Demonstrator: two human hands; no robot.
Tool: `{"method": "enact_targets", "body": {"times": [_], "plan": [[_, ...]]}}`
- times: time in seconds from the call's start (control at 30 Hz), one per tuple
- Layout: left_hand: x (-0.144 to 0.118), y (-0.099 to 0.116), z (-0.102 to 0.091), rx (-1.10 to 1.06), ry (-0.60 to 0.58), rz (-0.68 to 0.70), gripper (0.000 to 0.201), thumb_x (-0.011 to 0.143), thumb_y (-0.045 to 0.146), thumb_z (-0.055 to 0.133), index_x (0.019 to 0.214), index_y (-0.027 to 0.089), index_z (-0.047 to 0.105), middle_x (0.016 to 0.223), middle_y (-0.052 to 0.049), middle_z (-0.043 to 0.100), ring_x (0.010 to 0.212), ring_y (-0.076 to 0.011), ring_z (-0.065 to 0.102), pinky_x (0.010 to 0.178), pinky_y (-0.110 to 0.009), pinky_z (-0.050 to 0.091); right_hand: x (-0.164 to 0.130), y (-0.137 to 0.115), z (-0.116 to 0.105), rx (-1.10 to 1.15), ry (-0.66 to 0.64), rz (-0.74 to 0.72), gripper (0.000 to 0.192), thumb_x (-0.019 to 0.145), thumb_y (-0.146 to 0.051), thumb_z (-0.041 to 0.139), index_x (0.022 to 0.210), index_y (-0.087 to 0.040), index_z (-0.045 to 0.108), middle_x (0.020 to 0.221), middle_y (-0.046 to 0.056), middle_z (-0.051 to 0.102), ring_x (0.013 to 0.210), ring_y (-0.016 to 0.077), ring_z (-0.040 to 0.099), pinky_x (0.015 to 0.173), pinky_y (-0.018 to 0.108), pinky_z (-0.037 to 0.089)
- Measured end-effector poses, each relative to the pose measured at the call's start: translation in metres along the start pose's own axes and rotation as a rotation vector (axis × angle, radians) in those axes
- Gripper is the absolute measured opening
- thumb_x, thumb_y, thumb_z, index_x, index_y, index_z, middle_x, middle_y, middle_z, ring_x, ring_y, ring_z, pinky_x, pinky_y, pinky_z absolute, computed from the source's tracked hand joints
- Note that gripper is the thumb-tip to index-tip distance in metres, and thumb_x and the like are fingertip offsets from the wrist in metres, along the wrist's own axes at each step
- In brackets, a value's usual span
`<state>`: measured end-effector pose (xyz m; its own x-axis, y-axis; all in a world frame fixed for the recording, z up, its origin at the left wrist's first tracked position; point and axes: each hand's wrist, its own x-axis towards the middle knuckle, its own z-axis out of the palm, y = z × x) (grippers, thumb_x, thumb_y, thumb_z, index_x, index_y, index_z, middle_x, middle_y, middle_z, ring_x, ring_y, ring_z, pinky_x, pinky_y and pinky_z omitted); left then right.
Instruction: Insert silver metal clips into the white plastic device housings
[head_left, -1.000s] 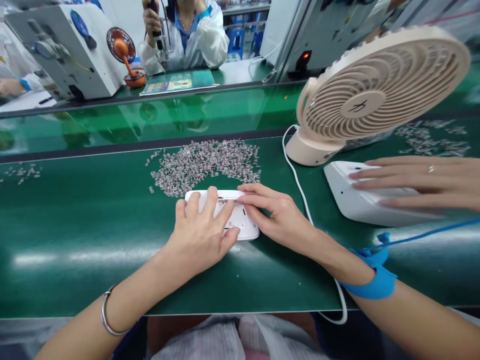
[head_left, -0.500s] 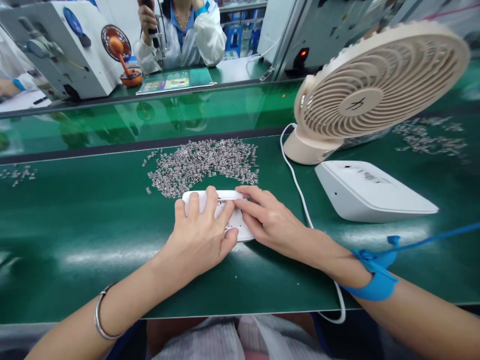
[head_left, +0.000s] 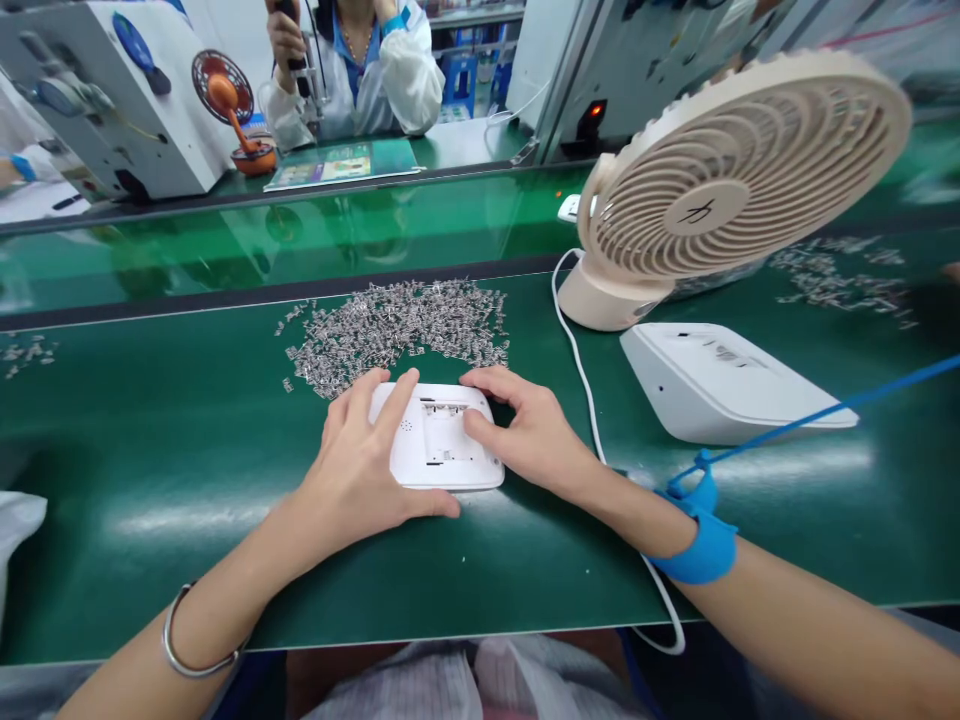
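A white plastic device housing (head_left: 409, 460) lies flat on the bench, a rectangular battery compartment and a cluster of small holes showing on its upper face. Spread fingers of my left hand (head_left: 352, 455) rest at its left end, the index finger on top and the thumb stretched out along the near edge. My right hand (head_left: 532, 430) grips the right end, thumb over the compartment and fingers at the far edge. Just beyond the housing lies a heap of small metal contact pieces (head_left: 405, 320); neither hand clearly touches it.
A beige fan (head_left: 619, 300) stands at the right, its white cable (head_left: 581, 350) running toward me. Another white housing (head_left: 742, 390) sits in front of it. A blue cord (head_left: 810, 415) leads from my right wristband. Across a green partition (head_left: 450, 220) a person (head_left: 360, 80) sits.
My left hand has slid left off the middle of the housing, uncovering the compartment. My right thumb now lies over the compartment. A white bag-like thing has appeared at the left edge.
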<state>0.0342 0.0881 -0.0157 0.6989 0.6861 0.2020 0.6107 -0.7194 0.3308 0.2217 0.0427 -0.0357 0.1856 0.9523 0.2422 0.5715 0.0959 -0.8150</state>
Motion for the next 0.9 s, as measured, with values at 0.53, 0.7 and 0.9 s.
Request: {"method": "enact_targets", "body": {"times": [0.53,0.7,0.9], "plan": [[-0.004,0.011,-0.009,0.061,0.094,0.102,0.105,0.048,0.053,0.076,0.133,0.015,0.028,0.126,-0.021,0.037,0.118,-0.0354,0.038,0.095,-0.051,0.034,-0.004,-0.009,-0.008,-0.009,0.010,-0.072,0.011,0.075,-0.020,0.051,0.083,-0.019,0.059,0.079,0.002,0.059,0.071,0.0150,0.054,0.066,0.029,0.046],[0.001,-0.008,-0.050,0.141,0.328,-0.081,0.089,0.055,0.058,0.071,0.129,0.019,0.041,0.124,-0.015,0.045,0.113,-0.0321,0.044,0.095,-0.046,0.038,0.003,-0.011,-0.043,-0.182,0.323,-0.133,0.029,0.078,-0.034,0.058,0.102,-0.019,0.058,0.101,0.008,0.061,0.088,0.0201,0.058,0.079,0.034,0.048],[0.002,-0.078,-0.093,0.372,0.534,-0.651,0.087,0.051,0.070,0.066,0.117,0.014,0.055,0.112,-0.017,0.054,0.112,-0.0385,0.042,0.094,-0.057,0.034,0.008,0.003,-0.097,-0.865,0.201,0.112,0.052,0.065,-0.046,0.070,0.107,-0.017,0.058,0.110,0.018,0.057,0.098,0.0406,0.054,0.076,0.050,0.043]]}}
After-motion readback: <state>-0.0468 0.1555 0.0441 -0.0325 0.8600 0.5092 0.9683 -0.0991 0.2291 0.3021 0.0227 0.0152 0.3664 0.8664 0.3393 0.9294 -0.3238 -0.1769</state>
